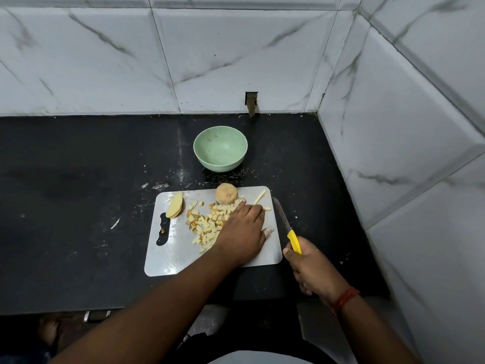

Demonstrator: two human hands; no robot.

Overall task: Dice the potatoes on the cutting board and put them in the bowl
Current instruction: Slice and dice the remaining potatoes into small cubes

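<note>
Looking down through the head view, we see our left hand (242, 227) lying palm-down near the middle of the frame on the grey cutting board (170, 258), fingers stretched out fairly straight and flat over the board's right half; whether anything sits under the palm we cannot tell. Just to the left of that hand, touching its edge, spreads the pile of diced potato cubes (206, 224), pale yellow with browned skin sides. Beyond the fingertips, toward the upper edge of the board, stands a round unpeeled potato piece (226, 193), close to the fingers. A thin potato strip (259, 197) lies at the board's upper right corner, just above the knuckles, and a stack of potato slices (175, 208) rests at the board's upper left, well apart from the hand. Our right hand (312, 269), lower right of centre, is curled round the yellow handle of a knife (287, 227), whose blade points up along the board's right edge, beside the left hand but not touching it. The green bowl (237, 147) sits above the board on the black counter (78, 193), with no potato visible inside. White marble-patterned wall tiles (236, 48) fill the upper frame.
</note>
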